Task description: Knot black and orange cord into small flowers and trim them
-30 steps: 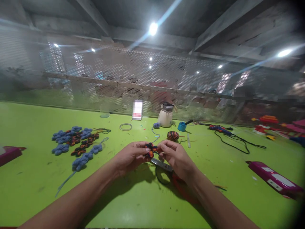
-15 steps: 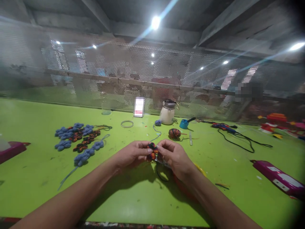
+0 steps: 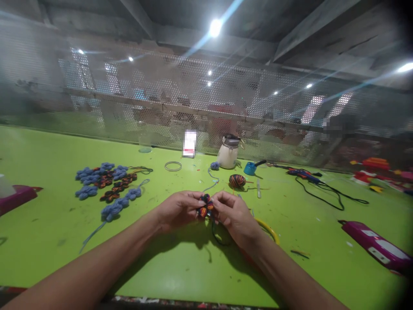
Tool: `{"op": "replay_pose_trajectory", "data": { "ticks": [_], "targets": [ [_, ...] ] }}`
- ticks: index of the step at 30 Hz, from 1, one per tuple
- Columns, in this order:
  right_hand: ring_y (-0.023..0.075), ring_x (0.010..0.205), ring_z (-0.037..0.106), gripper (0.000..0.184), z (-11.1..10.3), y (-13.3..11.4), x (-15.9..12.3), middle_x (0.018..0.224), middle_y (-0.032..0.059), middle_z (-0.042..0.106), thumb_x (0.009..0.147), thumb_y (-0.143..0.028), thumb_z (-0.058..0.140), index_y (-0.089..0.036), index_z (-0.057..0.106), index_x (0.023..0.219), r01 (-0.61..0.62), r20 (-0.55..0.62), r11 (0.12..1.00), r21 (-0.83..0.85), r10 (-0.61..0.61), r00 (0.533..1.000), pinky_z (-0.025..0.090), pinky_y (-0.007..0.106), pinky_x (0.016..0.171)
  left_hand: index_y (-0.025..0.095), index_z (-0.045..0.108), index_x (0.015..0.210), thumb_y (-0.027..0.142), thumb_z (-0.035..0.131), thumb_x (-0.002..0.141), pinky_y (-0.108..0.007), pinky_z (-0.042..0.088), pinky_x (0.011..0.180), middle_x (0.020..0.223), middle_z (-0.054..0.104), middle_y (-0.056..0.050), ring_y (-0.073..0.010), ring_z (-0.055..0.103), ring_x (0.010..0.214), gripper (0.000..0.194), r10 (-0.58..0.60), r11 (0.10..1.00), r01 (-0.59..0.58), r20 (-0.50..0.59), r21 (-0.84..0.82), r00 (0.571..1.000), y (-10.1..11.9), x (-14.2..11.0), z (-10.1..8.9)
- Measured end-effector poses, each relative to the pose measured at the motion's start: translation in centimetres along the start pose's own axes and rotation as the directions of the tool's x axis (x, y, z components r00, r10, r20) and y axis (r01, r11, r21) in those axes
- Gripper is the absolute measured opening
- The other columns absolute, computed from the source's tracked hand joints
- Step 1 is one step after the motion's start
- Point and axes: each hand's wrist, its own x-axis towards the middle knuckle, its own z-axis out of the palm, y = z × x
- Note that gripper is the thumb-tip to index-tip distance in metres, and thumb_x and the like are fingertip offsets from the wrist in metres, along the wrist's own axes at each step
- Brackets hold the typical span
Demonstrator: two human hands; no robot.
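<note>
Between my two hands is a small yarn flower in dark, orange and red variegated yarn. My left hand pinches its left side with thumb and fingers. On its right side, my right hand has thumb and fingertips closed on the petals. A dark yarn tail hangs below the flower in a loop. Something thin and shiny shows just under the flower, too small to name. A yellow curved thing lies partly hidden behind my right wrist. Beyond my hands sits a ball of variegated yarn.
Left on the green table lie several blue flowers and dark orange ones. Behind stand a white jar, a blue tape dispenser-like item and a bright phone screen. A glue gun and purple power strip lie right.
The flower has turned slightly in my fingers, so its petals face me more. The shiny thin thing below it shows less, and more of the yellow curved thing shows by my right wrist.
</note>
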Motion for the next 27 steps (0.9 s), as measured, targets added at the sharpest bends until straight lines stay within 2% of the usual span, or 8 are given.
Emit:
{"op": "replay_pose_trajectory", "data": {
  "ticks": [6,9,12,15,18,22,24,27],
  "targets": [
    [0.0092,0.056,0.049,0.021,-1.0,0.1,0.6,0.066,0.0002,0.055,0.070,-0.033,0.069,-0.014,0.059,0.073,-0.057,-0.037,0.998,-0.022,0.056,0.998,0.038,0.023,0.054,0.008,0.067,0.084,0.012,0.063,0.071,-0.026,0.038,0.072,0.076,0.064,-0.007,-0.0131,0.056,0.072,0.014,0.073,0.985,-0.068,-0.025,0.160,0.997,0.1,0.4,-0.4],
    [0.0109,0.062,0.050,0.021,-1.2,-0.8,0.6,0.071,0.0016,0.057,0.071,-0.034,0.067,-0.014,0.062,0.077,0.027,-0.090,0.985,-0.169,-0.043,0.995,0.039,0.025,0.059,0.010,0.065,0.082,0.014,0.065,0.070,-0.023,0.036,0.066,0.078,0.063,-0.005,-0.0105,0.053,0.068,0.013,0.086,0.965,-0.075,-0.034,0.251,0.996,0.1,0.4,-0.3],
    [0.0120,0.065,0.049,0.019,-1.0,-1.7,0.4,0.070,0.0019,0.058,0.074,-0.033,0.063,-0.014,0.063,0.074,0.103,-0.072,0.933,-0.345,-0.136,0.988,0.039,0.025,0.062,0.012,0.061,0.083,0.017,0.065,0.070,-0.023,0.035,0.063,0.078,0.061,-0.003,-0.0095,0.051,0.066,0.015,0.106,0.926,-0.073,-0.072,0.370,0.992,0.2,0.3,-0.2],
    [0.0109,0.059,0.046,0.022,-0.5,-2.1,0.0,0.062,0.0000,0.056,0.076,-0.034,0.061,-0.013,0.063,0.069,0.070,-0.030,0.896,-0.438,-0.092,0.995,0.036,0.025,0.057,0.014,0.056,0.087,0.021,0.065,0.071,-0.024,0.035,0.060,0.075,0.058,-0.001,-0.0102,0.049,0.065,0.020,0.170,0.870,-0.115,-0.072,0.479,0.983,0.5,0.2,0.0],
    [0.0098,0.055,0.045,0.021,-0.2,-2.2,-0.2,0.061,-0.0008,0.056,0.073,-0.035,0.063,-0.014,0.063,0.070,0.004,-0.023,0.909,-0.416,-0.015,1.000,0.034,0.024,0.054,0.016,0.052,0.086,0.020,0.064,0.070,-0.023,0.034,0.058,0.071,0.055,0.001,-0.0107,0.049,0.063,0.020,0.221,0.826,-0.153,-0.061,0.542,0.973,0.6,0.1,0.4],
    [0.0107,0.057,0.048,0.017,-0.2,-2.3,-0.2,0.062,-0.0001,0.058,0.068,-0.031,0.068,-0.015,0.063,0.068,0.015,-0.033,0.912,-0.410,-0.032,0.999,0.035,0.024,0.054,0.016,0.054,0.079,0.015,0.062,0.066,-0.023,0.035,0.059,0.068,0.055,0.001,-0.0111,0.049,0.063,0.015,0.256,0.768,-0.129,-0.116,0.628,0.960,0.7,0.2,0.9],
    [0.0119,0.059,0.048,0.015,-0.2,-2.4,-0.2,0.063,0.0003,0.057,0.068,-0.029,0.069,-0.015,0.062,0.065,0.066,-0.006,0.880,-0.471,-0.078,0.997,0.035,0.025,0.055,0.015,0.058,0.078,0.014,0.061,0.065,-0.024,0.036,0.060,0.070,0.057,0.000,-0.0120,0.050,0.064,0.013,0.273,0.733,-0.113,-0.138,0.671,0.952,0.6,0.2,0.9],
    [0.0130,0.060,0.047,0.013,-0.1,-2.7,-0.4,0.064,0.0011,0.055,0.071,-0.026,0.065,-0.016,0.060,0.063,0.166,0.052,0.764,-0.623,-0.171,0.984,0.035,0.026,0.055,0.015,0.062,0.078,0.014,0.058,0.066,-0.024,0.037,0.062,0.072,0.059,-0.001,-0.0129,0.050,0.066,0.013,0.290,0.697,-0.109,-0.139,0.709,0.947,0.5,0.3,0.8]
  ]
}}
